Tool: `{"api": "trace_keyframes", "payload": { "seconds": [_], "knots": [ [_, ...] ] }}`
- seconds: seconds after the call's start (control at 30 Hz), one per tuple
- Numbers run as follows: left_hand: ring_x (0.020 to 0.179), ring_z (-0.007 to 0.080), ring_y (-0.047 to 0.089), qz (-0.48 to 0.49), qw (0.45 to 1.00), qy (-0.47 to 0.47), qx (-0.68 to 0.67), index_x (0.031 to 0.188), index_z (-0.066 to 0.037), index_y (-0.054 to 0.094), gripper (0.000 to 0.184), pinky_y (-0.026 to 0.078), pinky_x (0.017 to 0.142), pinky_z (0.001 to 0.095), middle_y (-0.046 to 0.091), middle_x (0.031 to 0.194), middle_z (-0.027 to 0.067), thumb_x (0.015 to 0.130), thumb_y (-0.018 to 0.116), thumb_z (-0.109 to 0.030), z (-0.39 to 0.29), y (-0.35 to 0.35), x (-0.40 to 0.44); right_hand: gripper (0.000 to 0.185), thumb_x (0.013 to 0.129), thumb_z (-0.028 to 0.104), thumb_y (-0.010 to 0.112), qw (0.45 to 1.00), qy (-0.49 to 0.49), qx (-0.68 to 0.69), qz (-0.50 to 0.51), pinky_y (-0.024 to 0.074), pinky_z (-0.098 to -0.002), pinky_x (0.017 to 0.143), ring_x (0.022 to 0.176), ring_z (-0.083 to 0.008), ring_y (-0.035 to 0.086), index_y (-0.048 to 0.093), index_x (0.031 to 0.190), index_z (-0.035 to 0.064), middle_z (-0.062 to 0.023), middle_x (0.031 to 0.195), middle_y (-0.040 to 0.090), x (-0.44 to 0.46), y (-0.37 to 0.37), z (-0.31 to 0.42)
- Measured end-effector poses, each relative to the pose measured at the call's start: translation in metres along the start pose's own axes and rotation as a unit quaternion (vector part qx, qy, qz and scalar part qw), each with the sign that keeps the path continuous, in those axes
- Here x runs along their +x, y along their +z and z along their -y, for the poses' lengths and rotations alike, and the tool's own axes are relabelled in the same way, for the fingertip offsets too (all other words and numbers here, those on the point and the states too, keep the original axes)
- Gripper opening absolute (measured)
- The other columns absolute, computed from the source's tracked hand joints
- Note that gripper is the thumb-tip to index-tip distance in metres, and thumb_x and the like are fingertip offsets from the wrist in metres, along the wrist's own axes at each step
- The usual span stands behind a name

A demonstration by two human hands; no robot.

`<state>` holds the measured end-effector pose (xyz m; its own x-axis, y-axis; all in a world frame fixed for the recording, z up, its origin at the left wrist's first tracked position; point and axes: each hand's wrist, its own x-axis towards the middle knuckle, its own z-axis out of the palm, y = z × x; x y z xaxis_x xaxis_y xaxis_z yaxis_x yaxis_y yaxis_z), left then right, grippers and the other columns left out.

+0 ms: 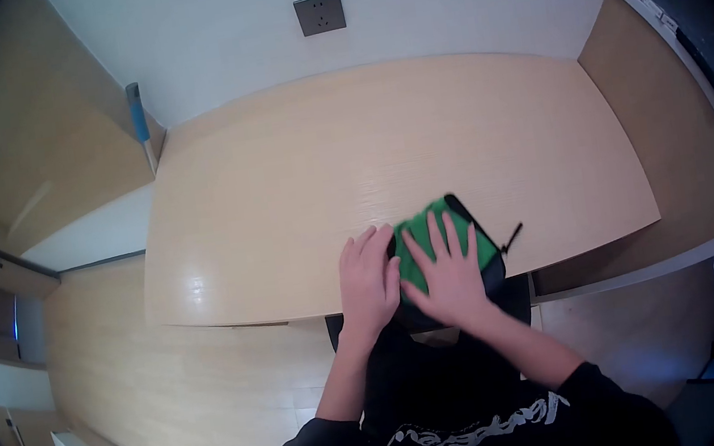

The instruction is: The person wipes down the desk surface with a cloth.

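A green pouch with black edges [486, 247] lies at the front edge of the wooden table [296, 168], with a thin black cord sticking out on its right. My right hand [450, 278] rests flat on top of the green part, its fingers spread. Against the pouch's left side is my left hand [369, 280], fingers pointing forward and held fairly near one another, the thumb beside the pouch. Part of the pouch is hidden under my right hand.
A wall socket [320, 14] is above the table's back edge. A blue-and-grey handle [138, 116] stands at the back left corner. On the right a wooden side panel [659, 84] rises beside the table. A black chair seat edge [520, 296] shows below the table.
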<state>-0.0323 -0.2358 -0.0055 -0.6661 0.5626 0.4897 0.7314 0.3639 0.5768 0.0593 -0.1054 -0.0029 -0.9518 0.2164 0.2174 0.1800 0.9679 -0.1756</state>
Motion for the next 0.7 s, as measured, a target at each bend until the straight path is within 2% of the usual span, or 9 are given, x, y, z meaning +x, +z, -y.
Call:
{"api": "trace_keyframes", "payload": {
  "seconds": [0.07,0.2,0.23,0.33,0.4,0.5,0.57,0.63,0.7],
  "knots": [
    [0.127,0.0276,0.048,0.072,0.996,0.035,0.043,0.126,-0.007,0.057,0.04,0.031,0.109,0.0532,0.06,0.127,0.0087,0.088,0.062,-0.02,-0.003,-0.002,-0.004,0.074,0.084,0.052,0.058,1.0,-0.007,0.015,0.023,0.013,-0.0699,0.109,0.142,-0.044,0.02,0.043,0.145,0.0122,-0.0258,0.152,0.027,-0.026,-0.009,0.012],
    [0.129,0.028,0.047,0.086,0.988,0.036,0.127,0.125,-0.01,0.06,0.04,0.024,0.111,0.0582,0.059,0.13,0.0059,0.087,0.064,-0.023,-0.006,-0.003,-0.016,0.076,0.085,0.056,0.057,0.998,-0.02,0.024,0.05,0.0124,-0.0705,0.108,0.143,-0.0445,0.02,0.043,0.145,0.0127,-0.0263,0.151,0.027,-0.037,-0.015,0.012],
    [0.129,0.028,0.047,0.088,0.987,0.035,0.127,0.125,-0.01,0.06,0.04,0.024,0.111,0.0582,0.059,0.13,0.0059,0.087,0.064,-0.023,-0.006,-0.005,-0.016,0.075,0.085,0.057,0.057,0.997,-0.032,0.028,0.058,0.0124,-0.0699,0.109,0.143,-0.0444,0.02,0.042,0.146,0.0157,-0.0262,0.152,0.027,-0.035,-0.018,0.009],
    [0.13,0.0314,0.045,0.082,0.982,0.012,0.17,0.124,-0.01,0.061,0.038,0.024,0.112,0.0567,0.056,0.133,0.0079,0.087,0.064,-0.019,0.003,-0.011,-0.013,0.075,0.084,0.058,0.057,0.995,-0.059,0.031,0.073,0.0114,-0.0682,0.11,0.143,-0.0443,0.018,0.041,0.147,0.021,-0.0261,0.153,0.025,-0.024,-0.019,-0.005],
    [0.132,0.0355,0.042,0.058,0.983,-0.007,0.173,0.125,-0.009,0.06,0.04,0.025,0.112,0.0559,0.051,0.137,0.0129,0.086,0.064,-0.016,0.01,-0.013,-0.008,0.076,0.083,0.06,0.059,0.994,-0.072,0.032,0.08,0.0102,-0.0671,0.111,0.144,-0.0441,0.017,0.039,0.148,0.0263,-0.0253,0.154,0.023,-0.009,-0.02,-0.012],
    [0.133,0.0371,0.04,0.017,0.986,-0.037,0.164,0.129,-0.008,0.056,0.043,0.025,0.111,0.0554,0.046,0.141,0.0175,0.086,0.062,-0.015,0.013,-0.013,0.002,0.075,0.085,0.06,0.056,0.993,-0.091,0.022,0.072,0.0088,-0.0653,0.112,0.144,-0.0431,0.016,0.037,0.149,0.0273,-0.024,0.155,0.022,0.023,-0.011,-0.023],
    [0.133,0.0402,0.038,0.01,0.982,-0.05,0.181,0.132,-0.006,0.052,0.048,0.026,0.11,0.0557,0.042,0.143,0.0205,0.086,0.063,-0.016,0.022,-0.011,0.004,0.072,0.087,0.064,0.051,0.996,-0.073,0.004,0.043,0.0106,-0.066,0.112,0.143,-0.0423,0.019,0.038,0.148,0.0281,-0.0228,0.155,0.023,0.053,0.002,-0.028],
    [0.134,0.0423,0.036,-0.051,0.986,-0.108,0.113,0.133,-0.004,0.05,0.051,0.026,0.11,0.0554,0.042,0.143,0.0225,0.086,0.064,-0.018,0.025,-0.01,0.004,0.072,0.087,0.063,0.05,0.999,-0.037,-0.008,0.002,0.0101,-0.0657,0.112,0.144,-0.042,0.019,0.039,0.148,0.0264,-0.0224,0.155,0.024,0.091,0.02,-0.032],
    [0.134,0.0432,0.035,-0.013,0.983,-0.108,0.148,0.134,-0.003,0.049,0.052,0.026,0.109,0.0556,0.042,0.142,0.0237,0.088,0.063,-0.022,0.023,-0.012,0.008,0.072,0.088,0.063,0.048,0.999,0.0,-0.026,-0.033,0.0091,-0.0655,0.112,0.144,-0.0421,0.02,0.038,0.148,0.0241,-0.0228,0.155,0.025,0.138,0.041,-0.04]
  ]
}}
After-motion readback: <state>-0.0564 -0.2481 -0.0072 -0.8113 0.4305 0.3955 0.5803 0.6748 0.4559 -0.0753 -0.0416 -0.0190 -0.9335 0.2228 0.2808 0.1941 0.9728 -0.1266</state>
